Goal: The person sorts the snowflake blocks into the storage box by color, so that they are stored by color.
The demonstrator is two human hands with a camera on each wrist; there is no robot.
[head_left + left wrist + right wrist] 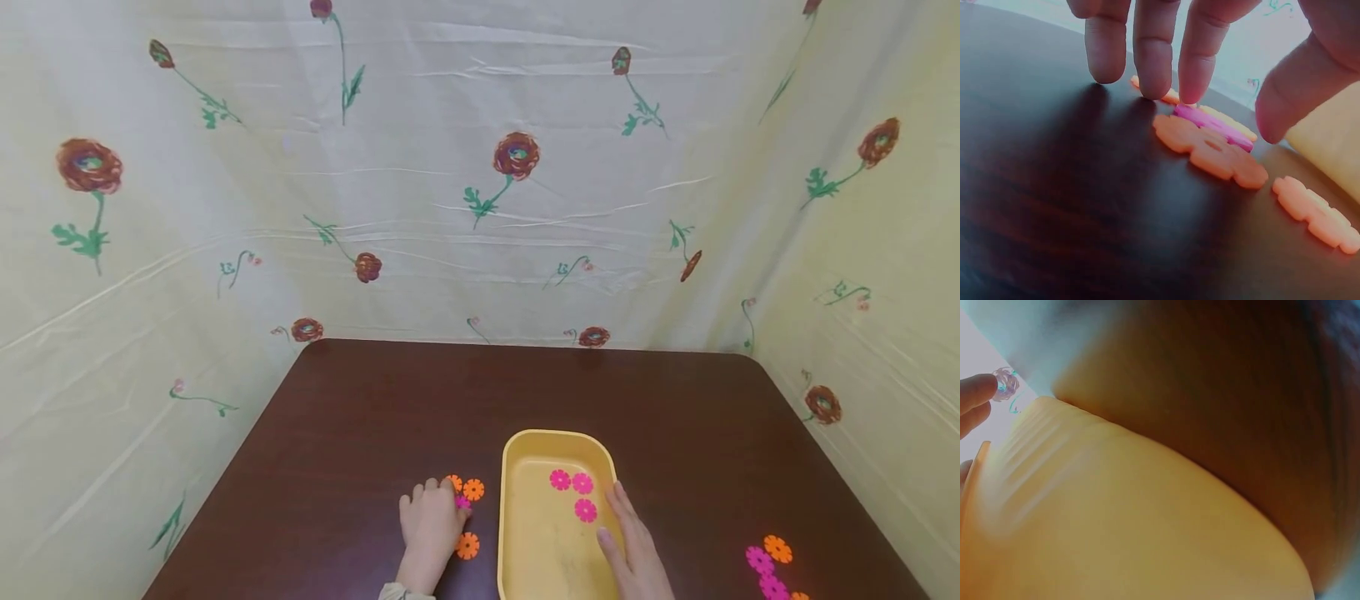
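My left hand (438, 510) is curled over a small cluster of flower-shaped discs on the dark table, just left of a yellow tray (555, 435). In the left wrist view its fingers (1196, 81) and thumb close on the two ends of a pink disc (1213, 124), which lies on an orange disc (1210, 150). Another orange disc (1316, 212) lies nearer the tray (1329, 140). Three pink discs (572, 483) lie inside the tray. My right hand (626, 533) rests with straight fingers along the tray's right rim; the right wrist view shows mostly the tray wall (1116, 519).
More orange and pink discs (768, 562) lie near the table's front right corner. Orange discs (473, 489) show past my left fingertips, and one (467, 546) sits beside the hand. Flower-printed cloth walls (480, 208) surround the table (525, 383) on three sides.
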